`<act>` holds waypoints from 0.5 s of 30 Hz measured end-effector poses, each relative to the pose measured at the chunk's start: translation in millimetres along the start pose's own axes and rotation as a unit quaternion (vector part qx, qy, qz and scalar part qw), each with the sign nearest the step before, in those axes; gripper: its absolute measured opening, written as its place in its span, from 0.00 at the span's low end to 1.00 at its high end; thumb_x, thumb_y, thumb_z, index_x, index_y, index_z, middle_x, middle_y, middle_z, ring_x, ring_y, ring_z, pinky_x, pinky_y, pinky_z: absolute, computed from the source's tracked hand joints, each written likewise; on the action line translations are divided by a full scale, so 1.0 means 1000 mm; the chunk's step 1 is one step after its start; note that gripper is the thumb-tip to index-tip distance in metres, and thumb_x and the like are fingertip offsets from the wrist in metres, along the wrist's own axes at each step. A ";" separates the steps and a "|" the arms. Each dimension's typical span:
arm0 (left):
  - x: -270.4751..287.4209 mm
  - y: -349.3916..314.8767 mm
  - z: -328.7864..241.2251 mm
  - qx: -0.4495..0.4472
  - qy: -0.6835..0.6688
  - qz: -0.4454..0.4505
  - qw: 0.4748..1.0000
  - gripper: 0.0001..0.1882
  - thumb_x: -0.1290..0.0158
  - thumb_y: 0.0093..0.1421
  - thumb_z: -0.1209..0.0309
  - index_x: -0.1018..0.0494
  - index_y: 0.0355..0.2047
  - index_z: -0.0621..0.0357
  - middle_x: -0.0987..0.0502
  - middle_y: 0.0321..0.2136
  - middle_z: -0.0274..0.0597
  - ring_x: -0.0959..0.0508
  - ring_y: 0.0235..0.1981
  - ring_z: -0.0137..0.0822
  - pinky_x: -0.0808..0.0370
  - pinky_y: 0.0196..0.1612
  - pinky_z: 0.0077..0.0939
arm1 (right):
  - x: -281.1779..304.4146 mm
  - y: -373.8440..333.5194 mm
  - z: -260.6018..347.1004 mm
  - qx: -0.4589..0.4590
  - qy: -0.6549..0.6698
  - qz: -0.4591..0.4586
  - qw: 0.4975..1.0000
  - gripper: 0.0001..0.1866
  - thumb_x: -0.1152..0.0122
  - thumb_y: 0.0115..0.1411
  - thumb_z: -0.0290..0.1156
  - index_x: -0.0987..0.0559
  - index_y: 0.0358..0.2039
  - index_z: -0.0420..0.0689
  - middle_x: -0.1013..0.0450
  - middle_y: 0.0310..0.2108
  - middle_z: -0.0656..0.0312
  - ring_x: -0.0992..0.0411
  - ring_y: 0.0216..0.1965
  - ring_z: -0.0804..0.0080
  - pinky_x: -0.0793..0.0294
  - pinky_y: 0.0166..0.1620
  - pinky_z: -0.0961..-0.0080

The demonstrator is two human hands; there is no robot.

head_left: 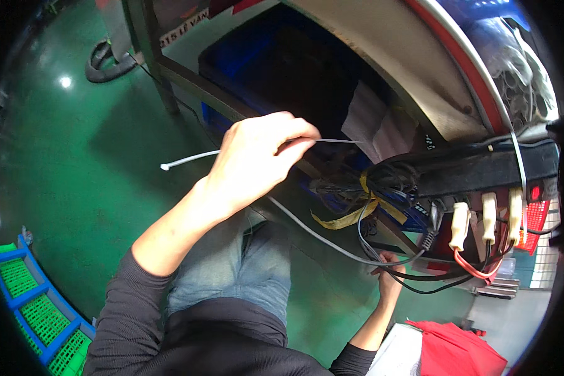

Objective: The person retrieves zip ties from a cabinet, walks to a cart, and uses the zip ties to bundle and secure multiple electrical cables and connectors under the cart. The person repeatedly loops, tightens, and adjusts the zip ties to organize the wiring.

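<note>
Presently pinched: one white plastic cable tie (192,159), left hand (250,160), thumb and forefinger pressed together on the strap, clear of the green floor (116,200).
Likely featherlight, springy and smooth, prone to twisting; best held mid-strap, blunt head projecting left, thin tail right. Right hand (389,268): lower, at the grey cable (326,240) and black cables (426,277), near a black power strip (489,172); whether its fingers close on them, cannot tell. Cables probably heavier, flexible; best gripped along the sheath.
</note>
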State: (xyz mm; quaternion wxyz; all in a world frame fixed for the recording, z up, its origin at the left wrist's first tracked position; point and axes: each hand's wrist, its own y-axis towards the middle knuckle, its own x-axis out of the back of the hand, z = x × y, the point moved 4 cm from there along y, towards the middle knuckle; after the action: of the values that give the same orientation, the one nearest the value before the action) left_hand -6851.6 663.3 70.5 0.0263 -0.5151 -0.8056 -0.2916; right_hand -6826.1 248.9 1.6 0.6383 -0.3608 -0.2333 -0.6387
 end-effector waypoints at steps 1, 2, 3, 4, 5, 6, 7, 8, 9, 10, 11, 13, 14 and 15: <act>0.001 -0.003 0.005 -0.007 0.015 -0.015 1.000 0.05 0.46 0.53 0.72 0.24 0.31 0.56 0.25 0.23 0.40 0.24 0.24 0.41 0.27 0.28 0.29 | 0.000 -0.002 -0.008 0.005 -0.017 -0.006 1.000 0.09 0.44 0.59 0.31 0.23 0.33 0.38 0.28 0.21 0.65 0.31 0.20 0.81 0.36 0.21 0.83; 0.002 -0.005 0.009 -0.006 0.009 -0.018 1.000 0.05 0.46 0.53 0.72 0.24 0.31 0.56 0.25 0.23 0.40 0.24 0.24 0.41 0.27 0.28 0.29 | 0.001 -0.003 -0.014 0.011 -0.033 -0.012 0.999 0.09 0.46 0.59 0.31 0.23 0.34 0.38 0.27 0.21 0.63 0.30 0.19 0.80 0.39 0.19 0.85; 0.004 -0.008 0.013 0.003 0.008 -0.015 1.000 0.05 0.46 0.53 0.72 0.24 0.31 0.56 0.25 0.23 0.40 0.24 0.24 0.40 0.27 0.27 0.29 | 0.003 -0.006 -0.017 0.016 -0.048 -0.017 0.999 0.10 0.48 0.60 0.31 0.23 0.35 0.38 0.26 0.22 0.62 0.28 0.19 0.78 0.41 0.18 0.87; 0.005 -0.009 0.016 0.009 0.008 -0.009 1.000 0.05 0.46 0.53 0.73 0.24 0.31 0.56 0.25 0.23 0.40 0.24 0.24 0.40 0.27 0.27 0.29 | 0.005 -0.008 -0.019 0.008 -0.051 -0.021 0.998 0.10 0.49 0.60 0.30 0.23 0.35 0.38 0.26 0.22 0.62 0.28 0.18 0.79 0.42 0.17 0.87; 0.005 -0.008 0.015 0.000 0.023 -0.011 1.000 0.05 0.45 0.52 0.72 0.24 0.30 0.55 0.25 0.23 0.39 0.24 0.24 0.40 0.27 0.26 0.29 | 0.007 -0.010 -0.018 0.002 -0.051 -0.026 0.998 0.10 0.49 0.60 0.30 0.23 0.35 0.38 0.27 0.22 0.63 0.28 0.18 0.79 0.42 0.17 0.87; 0.004 -0.007 0.014 -0.007 0.030 -0.016 0.999 0.05 0.45 0.51 0.72 0.24 0.29 0.55 0.25 0.23 0.38 0.24 0.23 0.40 0.27 0.25 0.30 | 0.008 -0.012 -0.016 -0.018 -0.050 -0.029 0.998 0.10 0.50 0.60 0.30 0.23 0.36 0.39 0.27 0.22 0.63 0.28 0.18 0.79 0.43 0.17 0.87; 0.002 -0.005 0.009 -0.017 0.038 -0.022 0.999 0.04 0.45 0.51 0.72 0.24 0.29 0.55 0.25 0.23 0.38 0.23 0.23 0.40 0.27 0.25 0.30 | 0.014 -0.014 -0.010 -0.033 -0.004 -0.047 0.998 0.10 0.41 0.58 0.32 0.22 0.33 0.37 0.28 0.21 0.64 0.33 0.19 0.81 0.35 0.23 0.82; -0.001 -0.001 0.004 -0.030 0.051 -0.027 0.998 0.04 0.45 0.51 0.72 0.24 0.29 0.54 0.25 0.23 0.38 0.23 0.23 0.40 0.26 0.25 0.31 | 0.018 -0.014 -0.001 -0.028 0.005 -0.055 0.998 0.09 0.41 0.58 0.31 0.22 0.34 0.38 0.28 0.22 0.65 0.33 0.21 0.81 0.35 0.24 0.83; -0.004 0.004 -0.002 -0.054 0.079 -0.032 0.995 0.05 0.44 0.51 0.72 0.23 0.29 0.55 0.25 0.23 0.38 0.23 0.23 0.39 0.27 0.25 0.29 | 0.023 -0.015 0.013 0.009 -0.002 -0.067 0.998 0.09 0.42 0.59 0.31 0.22 0.34 0.37 0.28 0.23 0.66 0.32 0.22 0.81 0.35 0.24 0.84; -0.010 0.010 -0.009 -0.081 0.107 -0.036 0.990 0.05 0.44 0.51 0.73 0.23 0.30 0.55 0.24 0.24 0.38 0.23 0.22 0.39 0.27 0.25 0.28 | 0.027 -0.016 0.028 0.056 -0.001 -0.072 0.996 0.09 0.42 0.59 0.30 0.22 0.34 0.37 0.28 0.24 0.66 0.32 0.22 0.81 0.35 0.24 0.84; -0.017 0.017 -0.016 -0.110 0.136 -0.045 0.983 0.05 0.44 0.51 0.73 0.22 0.30 0.55 0.23 0.25 0.38 0.23 0.21 0.38 0.27 0.25 0.26 | 0.031 -0.016 0.043 0.089 0.036 -0.082 0.992 0.09 0.43 0.59 0.29 0.23 0.35 0.36 0.28 0.25 0.66 0.33 0.23 0.82 0.35 0.24 0.85; -0.036 0.034 -0.025 -0.110 0.125 -0.021 0.986 0.05 0.44 0.51 0.72 0.22 0.29 0.55 0.22 0.26 0.38 0.23 0.24 0.41 0.26 0.26 0.30 | 0.042 -0.015 0.069 0.126 0.108 -0.108 0.980 0.09 0.44 0.59 0.27 0.24 0.37 0.35 0.29 0.25 0.66 0.33 0.22 0.82 0.36 0.24 0.86; -0.036 0.044 -0.020 -0.103 0.117 0.000 0.988 0.05 0.43 0.51 0.71 0.22 0.29 0.54 0.22 0.27 0.39 0.22 0.25 0.42 0.26 0.27 0.31 | 0.038 -0.017 0.085 0.158 0.125 -0.109 0.973 0.09 0.44 0.59 0.27 0.24 0.37 0.34 0.29 0.25 0.65 0.34 0.22 0.83 0.37 0.23 0.87; -0.044 0.050 -0.023 -0.100 0.107 0.006 0.989 0.05 0.44 0.51 0.72 0.21 0.30 0.55 0.21 0.27 0.40 0.21 0.27 0.43 0.25 0.29 0.31 | 0.045 -0.018 0.093 0.163 0.119 -0.121 0.972 0.10 0.45 0.60 0.28 0.24 0.38 0.35 0.29 0.25 0.65 0.34 0.23 0.82 0.37 0.24 0.86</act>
State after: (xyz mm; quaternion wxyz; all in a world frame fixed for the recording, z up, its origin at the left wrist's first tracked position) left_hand -6794.7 630.8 97.0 0.0624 -0.4856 -0.7618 -0.4242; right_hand -6825.5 291.7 96.7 0.6298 -0.1430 -0.2984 -0.7027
